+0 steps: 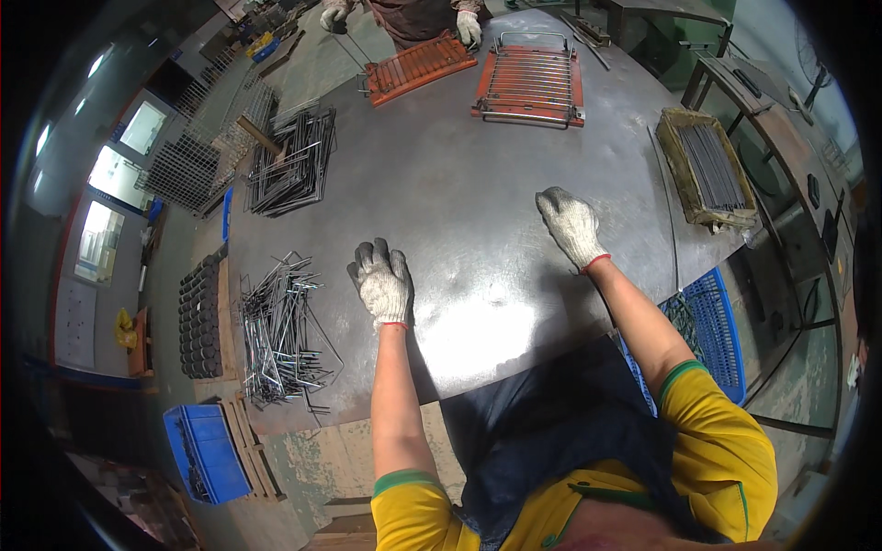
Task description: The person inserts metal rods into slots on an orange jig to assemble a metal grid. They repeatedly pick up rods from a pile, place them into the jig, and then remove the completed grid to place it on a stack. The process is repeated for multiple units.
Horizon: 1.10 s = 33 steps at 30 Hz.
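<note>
My left hand (381, 280), in a pale knit glove with dark fingertips, is palm-down over the metal table (450, 193), its fingers stretched out and slightly apart, with nothing showing in it. My right hand (571, 225), gloved the same way, is farther out and to the right, its fingers close together and bent; I can't tell whether anything is tucked under them. I also can't tell how firmly either palm meets the steel. The loose heap of bent metal rods (283, 335) lies at the table's left side, near my left hand but apart from it. Beyond that, far left, is a stack of dark wire frames (292, 161). At the far side sits an orange jig (530, 84) with thin bars laid across it, and left of it a second, tilted orange jig (421, 69), right by a co-worker (413, 20) in gloves. On the right stands a worn yellowish box (673, 179) full of straight rods (709, 167); a blue basket (718, 335) is below the near right edge.
</note>
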### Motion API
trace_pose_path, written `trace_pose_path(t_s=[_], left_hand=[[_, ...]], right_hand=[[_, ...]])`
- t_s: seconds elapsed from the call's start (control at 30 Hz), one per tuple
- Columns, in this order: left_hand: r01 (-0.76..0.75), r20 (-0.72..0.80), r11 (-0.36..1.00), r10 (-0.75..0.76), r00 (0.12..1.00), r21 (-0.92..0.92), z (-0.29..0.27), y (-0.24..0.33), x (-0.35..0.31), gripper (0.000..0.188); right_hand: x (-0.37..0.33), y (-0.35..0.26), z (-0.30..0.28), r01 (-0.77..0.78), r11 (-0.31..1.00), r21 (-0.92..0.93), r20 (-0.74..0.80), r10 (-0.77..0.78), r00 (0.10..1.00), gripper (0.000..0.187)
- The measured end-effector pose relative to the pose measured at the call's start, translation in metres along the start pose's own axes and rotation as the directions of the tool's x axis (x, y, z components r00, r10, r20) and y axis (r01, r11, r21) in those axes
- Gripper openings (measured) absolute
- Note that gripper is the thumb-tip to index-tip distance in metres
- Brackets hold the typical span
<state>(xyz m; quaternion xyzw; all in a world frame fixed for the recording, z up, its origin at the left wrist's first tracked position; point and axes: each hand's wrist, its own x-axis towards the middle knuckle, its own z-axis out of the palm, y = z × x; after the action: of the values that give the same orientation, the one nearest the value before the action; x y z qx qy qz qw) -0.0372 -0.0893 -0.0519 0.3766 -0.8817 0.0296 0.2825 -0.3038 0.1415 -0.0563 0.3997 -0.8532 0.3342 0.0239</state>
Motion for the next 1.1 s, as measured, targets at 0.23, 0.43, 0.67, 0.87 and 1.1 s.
trace_pose_path(t_s=[0.23,0.43,0.67,0.87,1.1], left_hand=[[0.025,0.044,1.0,-0.025,0.999,0.008,0.002,-0.002,0.0,0.034],[0.015,0.038,1.0,-0.015,0.999,0.011,0.002,-0.001,-0.001,0.035],[-0.001,0.024,1.0,0.001,1.0,0.014,0.001,0.001,-0.001,0.035],[-0.002,0.057,0.999,0.0,0.998,0.035,0.004,-0.003,0.005,0.036],[0.0,0.039,0.997,-0.003,0.999,0.076,0.016,-0.008,0.014,0.034]], right_hand=[[0.002,-0.002,0.0,-0.068,0.998,-0.007,0.013,0.068,0.998,0.031],[0.003,-0.002,0.0,-0.097,0.995,0.023,0.037,0.096,0.995,0.032],[0.003,-0.003,-0.002,-0.119,0.99,0.073,0.063,0.115,0.991,0.033],[0.003,-0.001,0.0,-0.122,0.991,0.047,0.087,0.117,0.989,0.036],[0.004,-0.002,0.001,-0.143,0.989,0.042,0.127,0.137,0.982,0.039]])
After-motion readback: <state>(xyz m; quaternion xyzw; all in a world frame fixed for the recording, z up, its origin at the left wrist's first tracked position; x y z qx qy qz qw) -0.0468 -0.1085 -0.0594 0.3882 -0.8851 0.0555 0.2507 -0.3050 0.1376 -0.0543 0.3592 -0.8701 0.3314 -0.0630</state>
